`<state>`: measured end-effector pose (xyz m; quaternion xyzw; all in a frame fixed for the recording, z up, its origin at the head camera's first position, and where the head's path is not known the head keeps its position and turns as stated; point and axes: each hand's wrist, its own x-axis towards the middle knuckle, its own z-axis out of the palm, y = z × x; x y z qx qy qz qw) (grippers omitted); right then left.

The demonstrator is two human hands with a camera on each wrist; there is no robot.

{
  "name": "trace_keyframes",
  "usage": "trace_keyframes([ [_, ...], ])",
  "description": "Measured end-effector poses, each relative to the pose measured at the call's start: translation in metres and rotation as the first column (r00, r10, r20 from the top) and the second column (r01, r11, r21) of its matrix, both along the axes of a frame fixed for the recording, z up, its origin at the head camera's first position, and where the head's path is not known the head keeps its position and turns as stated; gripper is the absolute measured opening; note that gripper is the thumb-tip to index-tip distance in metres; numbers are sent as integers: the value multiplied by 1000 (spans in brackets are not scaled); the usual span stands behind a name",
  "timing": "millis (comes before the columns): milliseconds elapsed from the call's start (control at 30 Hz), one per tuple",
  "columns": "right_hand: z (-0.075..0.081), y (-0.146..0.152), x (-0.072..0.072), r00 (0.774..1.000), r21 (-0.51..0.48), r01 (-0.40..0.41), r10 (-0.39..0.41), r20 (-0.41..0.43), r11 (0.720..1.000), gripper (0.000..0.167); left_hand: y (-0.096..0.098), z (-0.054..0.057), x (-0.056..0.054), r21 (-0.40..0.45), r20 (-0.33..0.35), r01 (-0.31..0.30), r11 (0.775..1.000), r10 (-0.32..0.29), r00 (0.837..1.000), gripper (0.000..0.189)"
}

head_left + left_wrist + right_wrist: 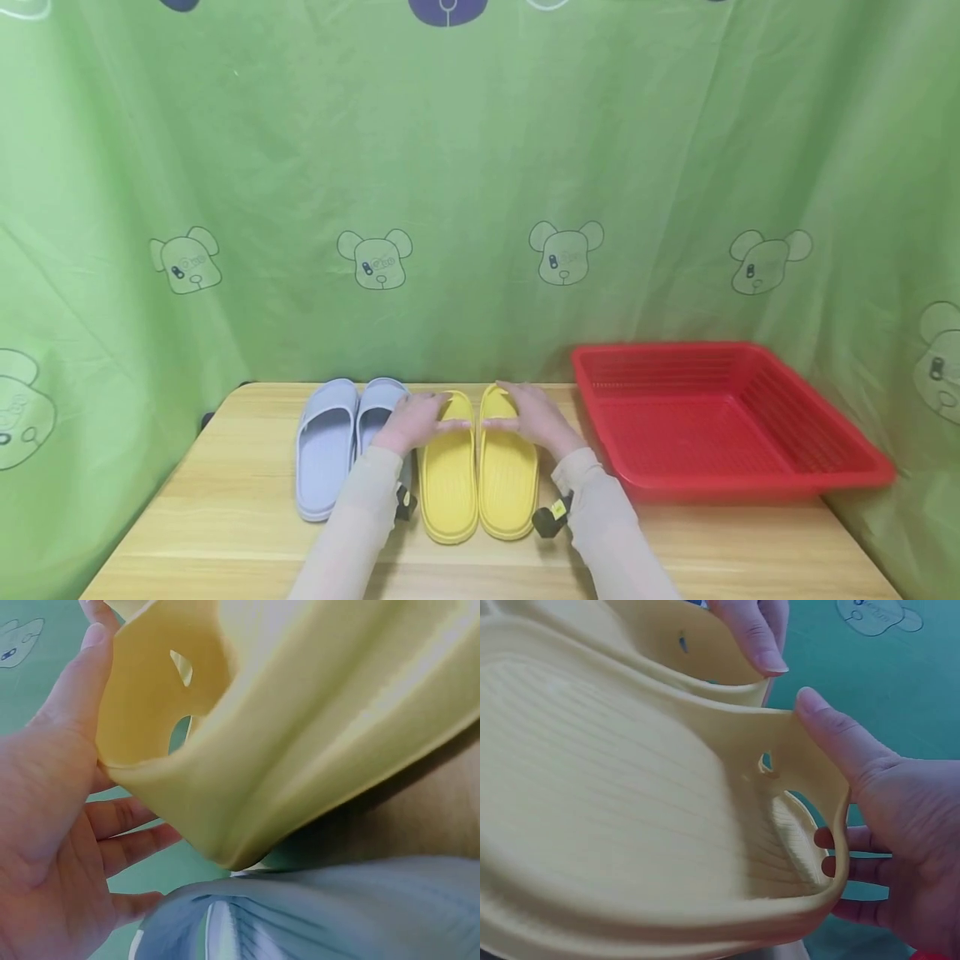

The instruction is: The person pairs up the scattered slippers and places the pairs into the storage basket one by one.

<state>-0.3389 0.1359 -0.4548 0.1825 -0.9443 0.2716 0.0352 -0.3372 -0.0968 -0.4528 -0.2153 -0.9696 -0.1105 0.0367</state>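
Two yellow slippers stand side by side on the wooden table, toes facing away. My left hand grips the strap end of the left yellow slipper, thumb along the strap's edge and fingers around its outer side. On the other yellow slipper, my right hand does the same. In the right wrist view its thumb lies at the strap and its fingertips curl round the rim. The left wrist view shows the left hand's fingers partly hidden behind the yellow strap.
A pair of pale blue slippers stands at the left, the inner one partly covered by my left hand and sleeve. At the right is a red plastic basket. A green curtain hangs behind the wooden table.
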Motion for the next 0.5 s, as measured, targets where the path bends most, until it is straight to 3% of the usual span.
trace_keyframes([
  [500, 19, 4, 11, 999, -7, -14, 13, -41, 1000, 81, -3, 9, 9, 107, -112, 9, 994, 3, 994, 76],
])
